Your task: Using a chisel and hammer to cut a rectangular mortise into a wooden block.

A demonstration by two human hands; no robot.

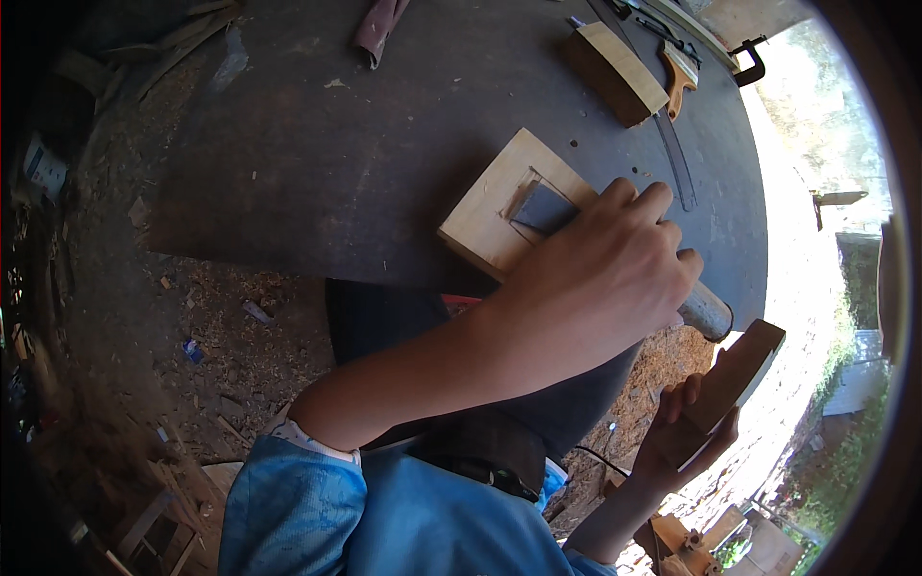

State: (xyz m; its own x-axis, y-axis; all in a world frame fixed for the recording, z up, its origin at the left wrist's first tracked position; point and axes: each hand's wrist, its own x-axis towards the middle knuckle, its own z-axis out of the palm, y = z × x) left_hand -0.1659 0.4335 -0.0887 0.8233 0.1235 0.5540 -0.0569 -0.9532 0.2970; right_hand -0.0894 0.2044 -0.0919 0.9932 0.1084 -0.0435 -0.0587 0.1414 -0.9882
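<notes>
My left hand [629, 254] is wrapped round a chisel [706, 312] whose round handle end sticks out below the fist. The flat grey blade reaches past my knuckles and lies at a low slant over a marked, shallow cut in a pale wooden block [480, 216]. That block sits at the near edge of a dark tabletop [288, 154]. Lower right, off the table's edge, my right hand [687, 432] grips a short wooden bar [738, 370], raised close to the chisel's handle end but apart from it. My left hand hides the middle of the chisel.
Toward the back right lie another wooden block [615, 72], a paintbrush [680, 82] and a long thin metal strip [677, 163]. A black clamp [756, 60] grips the table's far right edge. A brownish cloth [381, 34] is at the back. Shavings and scraps cover the ground.
</notes>
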